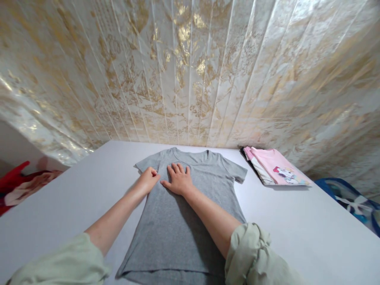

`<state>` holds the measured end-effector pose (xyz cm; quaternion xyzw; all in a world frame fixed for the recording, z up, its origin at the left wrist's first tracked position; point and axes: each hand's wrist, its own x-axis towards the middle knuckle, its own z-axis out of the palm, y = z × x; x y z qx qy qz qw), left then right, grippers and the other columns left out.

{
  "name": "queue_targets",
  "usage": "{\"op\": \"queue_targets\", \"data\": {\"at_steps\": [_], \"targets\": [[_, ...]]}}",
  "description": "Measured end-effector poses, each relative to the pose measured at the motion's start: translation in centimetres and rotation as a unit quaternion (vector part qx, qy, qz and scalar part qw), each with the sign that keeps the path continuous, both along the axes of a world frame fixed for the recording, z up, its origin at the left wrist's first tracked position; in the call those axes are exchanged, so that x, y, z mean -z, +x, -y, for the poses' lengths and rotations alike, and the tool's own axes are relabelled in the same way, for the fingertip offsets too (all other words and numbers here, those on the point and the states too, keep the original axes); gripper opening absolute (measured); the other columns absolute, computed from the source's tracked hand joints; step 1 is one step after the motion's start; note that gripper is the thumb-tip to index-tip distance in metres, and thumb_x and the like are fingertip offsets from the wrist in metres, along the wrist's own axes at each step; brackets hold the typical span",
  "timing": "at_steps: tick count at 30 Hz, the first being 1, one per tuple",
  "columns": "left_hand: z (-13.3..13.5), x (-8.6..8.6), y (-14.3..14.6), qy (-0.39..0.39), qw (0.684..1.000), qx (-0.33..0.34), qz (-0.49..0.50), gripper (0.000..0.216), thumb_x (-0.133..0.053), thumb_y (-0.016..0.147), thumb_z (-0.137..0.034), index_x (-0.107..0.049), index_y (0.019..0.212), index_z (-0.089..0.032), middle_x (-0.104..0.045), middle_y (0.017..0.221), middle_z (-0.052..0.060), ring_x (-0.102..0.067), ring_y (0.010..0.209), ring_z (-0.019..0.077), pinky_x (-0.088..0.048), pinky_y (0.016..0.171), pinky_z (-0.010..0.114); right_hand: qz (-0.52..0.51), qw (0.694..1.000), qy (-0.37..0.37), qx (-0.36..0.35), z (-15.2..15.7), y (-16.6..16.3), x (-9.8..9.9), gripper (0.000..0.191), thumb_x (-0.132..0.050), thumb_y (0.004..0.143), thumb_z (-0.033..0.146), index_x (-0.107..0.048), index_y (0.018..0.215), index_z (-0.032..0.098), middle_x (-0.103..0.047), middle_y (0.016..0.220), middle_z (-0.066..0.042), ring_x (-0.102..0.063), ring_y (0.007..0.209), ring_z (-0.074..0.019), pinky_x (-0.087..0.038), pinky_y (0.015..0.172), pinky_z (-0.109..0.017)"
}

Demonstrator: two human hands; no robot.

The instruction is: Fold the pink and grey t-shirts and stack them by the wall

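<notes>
A grey short-sleeved T-shirt lies spread face up on the white table, its neckline at the far side and its hem close to me. My right hand rests flat on the upper chest of the shirt, fingers spread and palm down. Just left of it, my left hand is closed, with its fingers curled in at the shirt's side below the left sleeve. Whether cloth is pinched in those fingers is hidden. Both forearms reach in from the near edge, and the right one crosses over the shirt's body.
Folded clothes with a pink printed garment on top lie at the table's back right. Red and pink cloth is beyond the left edge. Past the right edge sits a blue-rimmed bag. A gold-patterned curtain hangs behind.
</notes>
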<state>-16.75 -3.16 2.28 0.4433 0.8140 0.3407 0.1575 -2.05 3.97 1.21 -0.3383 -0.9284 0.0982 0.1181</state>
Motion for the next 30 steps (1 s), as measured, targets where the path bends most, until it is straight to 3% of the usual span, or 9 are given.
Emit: {"op": "queue_targets", "data": {"at_steps": [5,11,16,19,21,25,30], "targets": [[1.7,-0.1,1.2,0.016,0.999,0.03,0.021,0.042,-0.058,0.069,-0.026,-0.052,0.11,-0.018,-0.053,0.068,-0.005,-0.056,0.062,0.0157,-0.045,0.063,0.027,-0.016,1.0,0.013,-0.001,0.1,0.1,0.2,0.065,-0.028,0.094,0.061,-0.035,0.148,0.024,-0.032,0.155,-0.01,-0.022,0.143,-0.0294,-0.012,0.111,-0.06],[6.0,-0.2,2.4,0.047,0.985,0.06,0.156,0.062,-0.06,0.069,-0.032,-0.049,0.128,-0.018,-0.055,0.09,0.001,-0.055,0.061,0.0122,-0.048,0.059,0.027,-0.021,0.999,0.026,0.005,-0.1,-0.1,0.8,0.067,-0.034,0.093,0.063,-0.035,0.148,0.025,-0.032,0.155,-0.009,-0.022,0.142,-0.0303,-0.013,0.111,-0.06],[8.8,-0.3,2.3,0.012,0.986,0.085,0.141,0.063,-0.061,0.066,-0.032,-0.053,0.127,-0.019,-0.055,0.083,-0.002,-0.046,0.051,0.0085,-0.043,0.052,0.024,-0.024,0.999,0.024,0.002,0.0,0.0,0.6,0.065,-0.032,0.094,0.062,-0.037,0.147,0.024,-0.033,0.155,-0.009,-0.023,0.142,-0.0297,-0.014,0.111,-0.06],[9.1,-0.7,2.3,0.038,0.987,0.093,0.123,0.05,-0.059,0.068,-0.034,-0.06,0.116,-0.019,-0.056,0.078,-0.002,-0.054,0.063,0.0125,-0.047,0.06,0.025,-0.021,1.0,0.021,0.002,0.0,0.0,0.5,0.064,-0.03,0.095,0.061,-0.037,0.147,0.024,-0.033,0.154,-0.009,-0.023,0.142,-0.029,-0.014,0.111,-0.059],[9.2,-0.9,2.5,0.053,0.986,0.076,0.138,0.047,-0.057,0.071,-0.037,-0.059,0.114,-0.018,-0.057,0.082,0.0,-0.057,0.069,0.0141,-0.048,0.062,0.025,-0.022,0.999,0.023,0.004,0.0,0.0,0.5,0.063,-0.029,0.095,0.06,-0.037,0.146,0.024,-0.034,0.154,-0.009,-0.024,0.141,-0.0289,-0.014,0.111,-0.059],[9.9,-0.6,3.1,0.032,0.99,0.039,0.134,0.051,-0.051,0.076,-0.036,-0.052,0.124,-0.02,-0.052,0.092,0.0,-0.051,0.053,0.0086,-0.044,0.051,0.023,-0.026,0.999,0.028,0.007,0.1,0.0,0.6,0.061,-0.029,0.096,0.059,-0.038,0.146,0.025,-0.035,0.154,-0.008,-0.025,0.141,-0.0286,-0.015,0.111,-0.06],[12.3,0.3,3.5,0.023,0.993,0.106,0.045,0.052,-0.052,0.078,-0.035,-0.052,0.129,-0.022,-0.052,0.116,0.008,-0.047,0.05,0.0066,-0.05,0.055,0.027,-0.023,0.999,0.026,0.004,0.0,0.1,0.5,0.061,-0.032,0.095,0.059,-0.038,0.145,0.025,-0.035,0.154,-0.008,-0.025,0.141,-0.0279,-0.016,0.111,-0.059]]}}
